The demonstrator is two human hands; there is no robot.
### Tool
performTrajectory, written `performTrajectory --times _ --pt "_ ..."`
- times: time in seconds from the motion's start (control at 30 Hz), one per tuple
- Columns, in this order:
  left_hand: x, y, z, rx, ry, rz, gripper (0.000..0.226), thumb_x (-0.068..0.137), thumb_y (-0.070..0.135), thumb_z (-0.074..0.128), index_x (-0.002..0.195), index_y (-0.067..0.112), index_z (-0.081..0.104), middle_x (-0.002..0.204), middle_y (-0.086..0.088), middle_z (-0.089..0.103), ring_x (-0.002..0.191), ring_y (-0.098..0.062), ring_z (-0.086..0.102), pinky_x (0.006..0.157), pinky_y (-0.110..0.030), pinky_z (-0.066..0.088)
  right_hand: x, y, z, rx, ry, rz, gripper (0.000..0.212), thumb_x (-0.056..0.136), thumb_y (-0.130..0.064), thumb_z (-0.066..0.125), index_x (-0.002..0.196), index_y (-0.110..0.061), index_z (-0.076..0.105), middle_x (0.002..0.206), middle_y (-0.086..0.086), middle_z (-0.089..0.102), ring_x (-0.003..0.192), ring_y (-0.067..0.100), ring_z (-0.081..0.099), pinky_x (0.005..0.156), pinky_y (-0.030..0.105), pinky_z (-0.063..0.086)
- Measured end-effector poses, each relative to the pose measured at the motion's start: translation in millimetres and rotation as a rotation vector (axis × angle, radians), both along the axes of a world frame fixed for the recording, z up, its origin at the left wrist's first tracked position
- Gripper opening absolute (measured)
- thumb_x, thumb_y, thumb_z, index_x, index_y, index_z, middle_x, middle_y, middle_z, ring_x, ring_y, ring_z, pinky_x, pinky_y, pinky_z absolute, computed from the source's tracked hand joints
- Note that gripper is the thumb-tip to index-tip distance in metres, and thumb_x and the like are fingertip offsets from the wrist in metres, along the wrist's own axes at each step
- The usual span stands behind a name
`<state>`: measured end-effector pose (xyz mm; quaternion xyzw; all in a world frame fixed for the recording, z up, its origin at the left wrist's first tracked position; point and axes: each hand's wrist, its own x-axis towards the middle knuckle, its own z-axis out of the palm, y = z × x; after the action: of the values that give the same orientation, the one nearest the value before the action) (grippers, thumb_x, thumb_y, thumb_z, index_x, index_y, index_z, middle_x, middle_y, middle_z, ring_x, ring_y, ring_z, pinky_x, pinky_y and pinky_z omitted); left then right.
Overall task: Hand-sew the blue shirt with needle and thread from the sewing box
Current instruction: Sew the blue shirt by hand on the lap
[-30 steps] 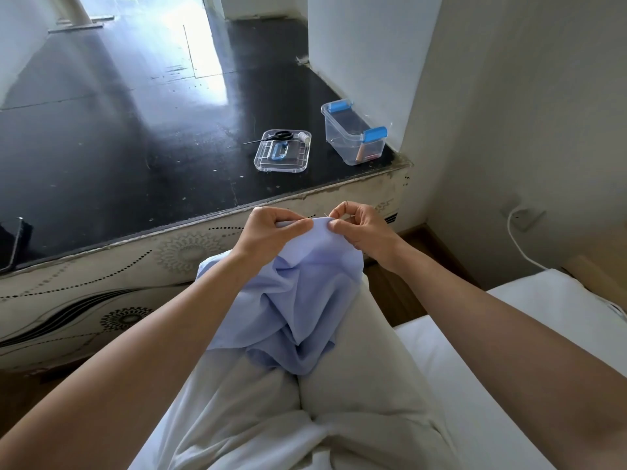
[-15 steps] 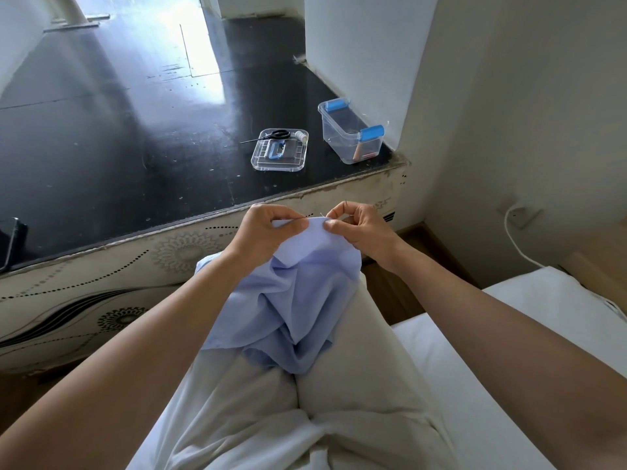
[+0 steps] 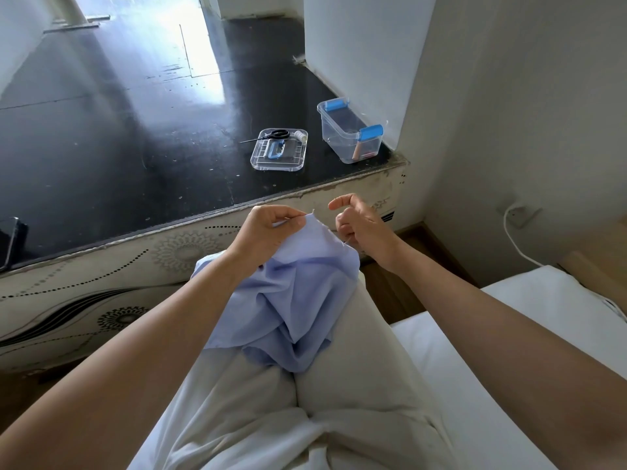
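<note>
On your lap, the shirt (image 3: 298, 300) lies bunched over both thighs, with one edge lifted up between your hands. Your left hand (image 3: 268, 228) pinches that raised edge between thumb and fingertips, right at its top corner. Your right hand (image 3: 359, 225) sits just beside the cloth's right side, fingers curled in and forefinger poking out to the left. A thin pale line seems to run from it to the fabric, thread by my guess, but I cannot tell whether it has hold of it, and the needle is too small to make out. This cloth looks light, thin and limp: it folds wherever you let it, so it will sag and slide unless you hold it near the work. Take it close to the edge, as your left hand does, and a second hold just along the same edge would stretch the seam flat. The heap's long axis runs from your waist out toward your knees. The lifted corner points up and away from you, toward the dark ledge (image 3: 135, 147). Out there the box (image 3: 349, 137) stands open, well apart from your hands, with its lid (image 3: 279, 161) just beside it carrying scissors (image 3: 271, 134) and a spool (image 3: 300, 134).
</note>
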<state>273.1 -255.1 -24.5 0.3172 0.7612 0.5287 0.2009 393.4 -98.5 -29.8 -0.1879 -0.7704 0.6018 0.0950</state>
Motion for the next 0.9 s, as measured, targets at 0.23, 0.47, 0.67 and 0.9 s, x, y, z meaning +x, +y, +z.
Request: performTrajectory --times 0.23,0.47,0.67,0.9 --pt "0.2 -0.7 1.9 0.047 -0.084 0.042 0.017 0.09 0.005 0.066 0.09 0.021 0.072 0.082 0.01 0.069 0.075 -0.003 0.058 0.075 -0.016 0.048 8.3 -0.3 -1.7 0.132 0.134 0.081 0.025 0.101 -0.008 0.048 0.117 -0.001 0.066 0.063 -0.001 0.056 0.054 0.004 0.049 0.053 0.013 0.041" --pt "-1.2 -1.8 1.6 0.059 -0.127 0.028 0.022 0.091 0.006 0.065 0.083 0.025 0.072 0.071 0.017 0.07 0.072 -0.003 0.058 0.073 -0.021 0.048 12.8 0.1 4.0 0.093 0.129 0.148 0.033 0.1 0.002 0.042 0.127 0.001 0.061 0.067 -0.026 0.066 0.059 -0.001 0.059 0.054 0.012 0.044" --pt "0.5 -2.2 4.0 0.051 -0.125 0.026 0.017 0.092 0.007 0.065 0.087 0.021 0.073 0.077 0.009 0.069 0.074 -0.007 0.058 0.072 -0.022 0.048 12.1 0.8 3.2 0.147 0.108 0.146 0.03 0.1 0.001 0.044 0.124 0.003 0.063 0.067 -0.024 0.067 0.057 -0.002 0.058 0.052 0.009 0.042" --pt "0.3 -3.0 4.7 0.038 -0.113 0.021 0.021 0.092 0.006 0.064 0.085 0.024 0.072 0.068 0.019 0.07 0.066 0.004 0.059 0.067 -0.015 0.049 10.2 3.4 0.6 0.149 0.109 0.14 0.029 0.099 -0.007 0.048 0.121 -0.005 0.067 0.105 0.013 0.072 0.089 0.023 0.067 0.066 0.024 0.055"
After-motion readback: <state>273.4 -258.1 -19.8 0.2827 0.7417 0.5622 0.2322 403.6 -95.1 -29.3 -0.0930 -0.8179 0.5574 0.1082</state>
